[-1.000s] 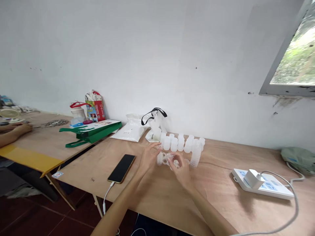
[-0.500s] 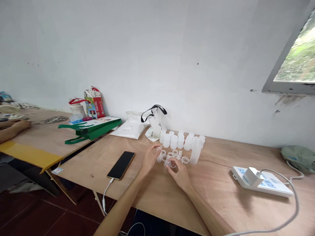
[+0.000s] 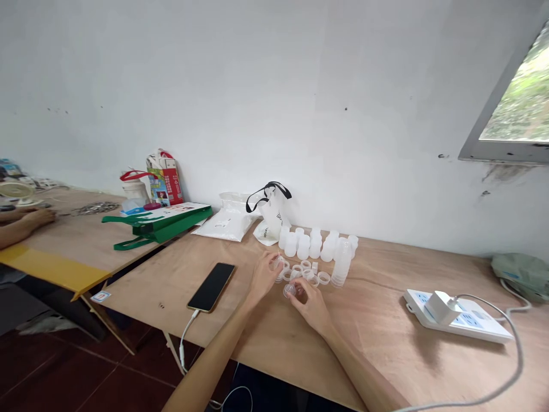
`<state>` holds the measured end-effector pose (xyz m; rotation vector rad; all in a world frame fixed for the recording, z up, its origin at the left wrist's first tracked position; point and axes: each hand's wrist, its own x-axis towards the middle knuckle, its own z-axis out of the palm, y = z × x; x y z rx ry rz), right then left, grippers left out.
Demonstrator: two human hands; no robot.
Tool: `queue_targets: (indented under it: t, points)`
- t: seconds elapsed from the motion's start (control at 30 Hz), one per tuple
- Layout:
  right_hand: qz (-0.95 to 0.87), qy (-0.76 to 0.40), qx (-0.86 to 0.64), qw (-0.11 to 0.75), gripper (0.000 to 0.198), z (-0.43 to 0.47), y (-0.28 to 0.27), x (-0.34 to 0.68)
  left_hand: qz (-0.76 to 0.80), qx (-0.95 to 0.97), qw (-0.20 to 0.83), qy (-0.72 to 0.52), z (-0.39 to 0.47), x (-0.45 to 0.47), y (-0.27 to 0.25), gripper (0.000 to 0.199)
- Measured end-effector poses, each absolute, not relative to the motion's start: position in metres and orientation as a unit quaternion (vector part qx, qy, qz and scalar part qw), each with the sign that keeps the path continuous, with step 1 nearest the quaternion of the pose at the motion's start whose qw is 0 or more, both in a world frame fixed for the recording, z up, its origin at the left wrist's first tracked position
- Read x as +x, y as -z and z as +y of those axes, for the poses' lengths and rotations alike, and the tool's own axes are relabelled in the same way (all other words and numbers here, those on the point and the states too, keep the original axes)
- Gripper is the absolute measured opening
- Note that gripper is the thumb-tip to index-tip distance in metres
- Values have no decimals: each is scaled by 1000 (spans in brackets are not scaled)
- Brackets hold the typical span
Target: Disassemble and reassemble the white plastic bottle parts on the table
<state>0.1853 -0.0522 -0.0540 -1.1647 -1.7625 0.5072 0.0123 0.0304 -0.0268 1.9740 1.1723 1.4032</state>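
Observation:
My left hand (image 3: 263,272) has its fingers closed on a small clear plastic piece (image 3: 277,262), beside the left end of a cluster of lids. Nearer to me, my right hand (image 3: 309,303) pinches a round clear plastic lid (image 3: 289,290) at the tabletop. Behind both hands lie several loose clear ring-shaped lids (image 3: 323,278). A tall, leaning stack of clear lids (image 3: 341,263) stands to their right. Farther back, rows of translucent white plastic jars (image 3: 303,247) stand near the wall. The fingertips partly cover what each hand holds.
A black phone (image 3: 211,287) with a white cable lies left of my left arm. To the right sits a white power strip (image 3: 458,317) with a plugged-in charger. White bags (image 3: 229,220) and a green bag (image 3: 167,223) lie at the back left. Another person's hand (image 3: 38,218) rests far left.
The round lid at my right hand now sits slightly lower and left, more exposed beside the fingers. My left hand has shifted slightly right with its clear piece.

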Motion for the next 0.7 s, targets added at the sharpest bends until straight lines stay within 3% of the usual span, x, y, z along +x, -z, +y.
queue_targets:
  t: [0.3,0.7]
  points:
    - [-786,-204,-441,382,11,-57,55,182,434,735,199,-482,25,17,18,22]
    - [-775,-170,-449,412,18,-58,54,179,428,745,176,-480,23,14,17,26]
